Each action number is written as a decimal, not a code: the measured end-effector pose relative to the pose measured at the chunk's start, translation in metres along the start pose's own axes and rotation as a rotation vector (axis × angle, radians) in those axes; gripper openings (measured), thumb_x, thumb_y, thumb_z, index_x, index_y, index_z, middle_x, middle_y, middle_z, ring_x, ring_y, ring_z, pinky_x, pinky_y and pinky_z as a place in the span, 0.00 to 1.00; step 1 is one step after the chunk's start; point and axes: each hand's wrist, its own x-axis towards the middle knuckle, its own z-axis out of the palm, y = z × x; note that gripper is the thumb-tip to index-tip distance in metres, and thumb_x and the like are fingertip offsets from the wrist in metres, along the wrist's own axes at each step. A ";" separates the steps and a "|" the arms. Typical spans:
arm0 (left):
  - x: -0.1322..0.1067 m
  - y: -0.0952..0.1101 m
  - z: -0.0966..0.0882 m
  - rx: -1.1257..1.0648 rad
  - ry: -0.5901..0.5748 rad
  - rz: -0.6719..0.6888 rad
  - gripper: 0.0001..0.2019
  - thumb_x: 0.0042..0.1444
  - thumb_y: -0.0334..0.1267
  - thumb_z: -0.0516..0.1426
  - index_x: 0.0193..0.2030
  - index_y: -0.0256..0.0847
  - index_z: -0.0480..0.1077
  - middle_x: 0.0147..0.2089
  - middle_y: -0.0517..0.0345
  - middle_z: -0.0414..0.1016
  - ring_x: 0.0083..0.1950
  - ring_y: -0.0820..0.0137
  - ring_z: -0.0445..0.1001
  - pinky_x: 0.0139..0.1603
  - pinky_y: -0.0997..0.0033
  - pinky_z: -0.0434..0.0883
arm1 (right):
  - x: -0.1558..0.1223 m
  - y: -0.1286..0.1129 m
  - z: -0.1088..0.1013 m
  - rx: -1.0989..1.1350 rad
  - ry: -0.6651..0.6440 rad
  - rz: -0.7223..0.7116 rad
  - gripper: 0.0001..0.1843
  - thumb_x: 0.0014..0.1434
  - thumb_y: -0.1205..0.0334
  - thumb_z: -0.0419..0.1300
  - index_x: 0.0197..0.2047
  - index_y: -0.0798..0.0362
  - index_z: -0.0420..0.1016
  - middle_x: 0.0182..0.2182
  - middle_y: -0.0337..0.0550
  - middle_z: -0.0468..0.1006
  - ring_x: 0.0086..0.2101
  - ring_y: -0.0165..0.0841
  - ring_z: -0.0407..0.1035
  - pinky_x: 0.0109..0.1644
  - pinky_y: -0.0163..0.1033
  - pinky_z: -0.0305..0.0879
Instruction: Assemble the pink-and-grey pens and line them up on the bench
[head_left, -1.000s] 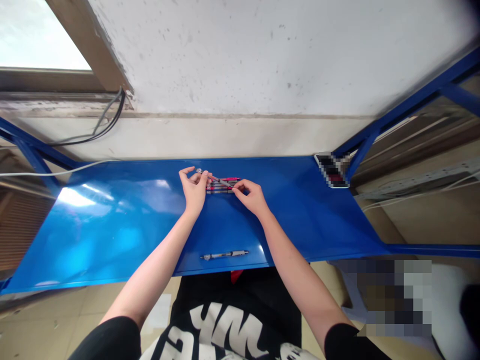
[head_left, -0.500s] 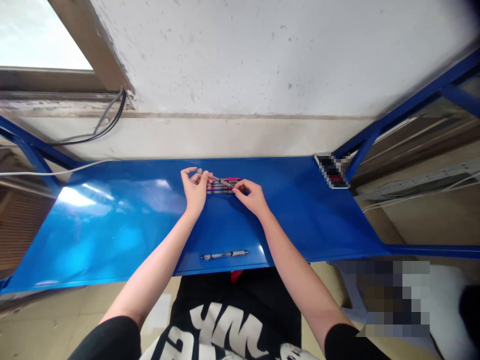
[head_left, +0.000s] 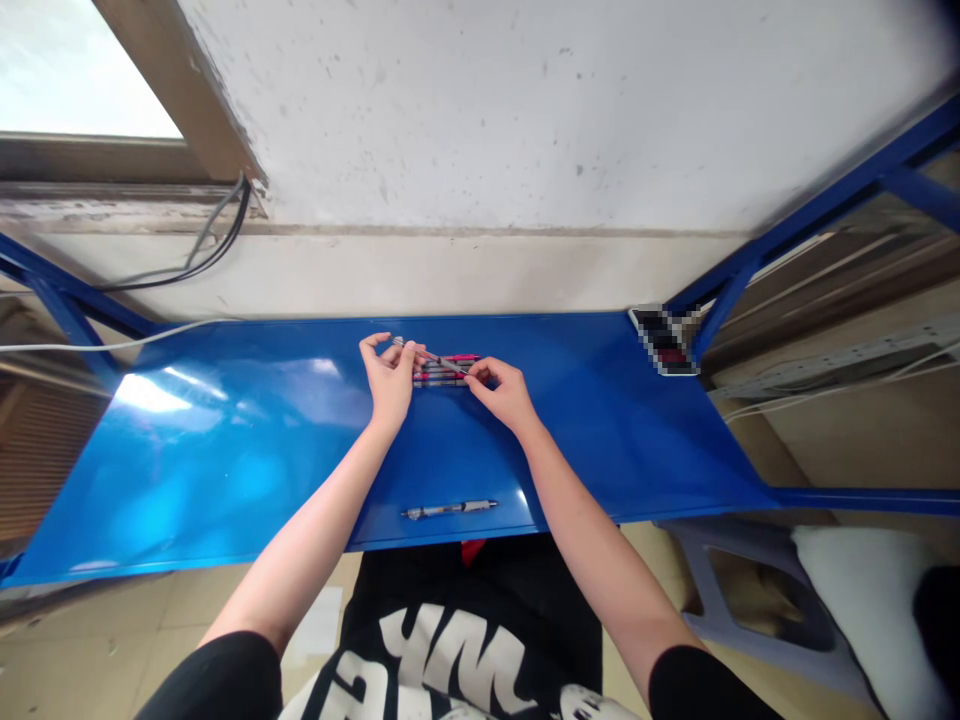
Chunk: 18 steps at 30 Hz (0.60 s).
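Between my two hands a slim grey pen (head_left: pixel 448 363) is held at a slant, above several pens (head_left: pixel 442 379) with pink and dark parts lying side by side on the blue table (head_left: pixel 285 470). My left hand (head_left: pixel 391 375) is closed on the pen's left end, thumb and fingers pinching it. My right hand (head_left: pixel 501 388) pinches the right end between thumb and fingertips. Nearer my body, a single grey-and-white pen (head_left: pixel 450 508) lies along the front edge of the table.
A phone (head_left: pixel 666 345), partly pixelated, lies at the table's back right corner. Blue frame bars (head_left: pixel 825 210) rise at both sides, and a white wall (head_left: pixel 480 270) stands behind. A white cable (head_left: pixel 112 346) runs to the back left. A grey stool (head_left: pixel 757 590) is below right.
Both hands hold the pen in nearly the same place, with only a very slight shift. The pens on the table have not moved.
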 end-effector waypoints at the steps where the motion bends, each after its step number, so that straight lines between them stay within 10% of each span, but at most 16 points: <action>1: 0.000 0.000 0.000 -0.001 -0.001 0.001 0.26 0.57 0.48 0.68 0.49 0.46 0.55 0.30 0.64 0.75 0.38 0.65 0.83 0.40 0.67 0.75 | 0.000 0.000 0.000 0.001 0.000 0.000 0.07 0.59 0.56 0.63 0.33 0.49 0.75 0.28 0.41 0.77 0.28 0.35 0.70 0.38 0.43 0.71; 18: 0.000 0.001 0.000 -0.001 -0.029 0.013 0.24 0.59 0.47 0.67 0.49 0.45 0.55 0.31 0.61 0.78 0.34 0.68 0.82 0.36 0.70 0.74 | 0.000 0.004 0.001 0.010 0.011 -0.005 0.06 0.59 0.57 0.63 0.33 0.50 0.75 0.28 0.41 0.78 0.28 0.35 0.71 0.37 0.42 0.71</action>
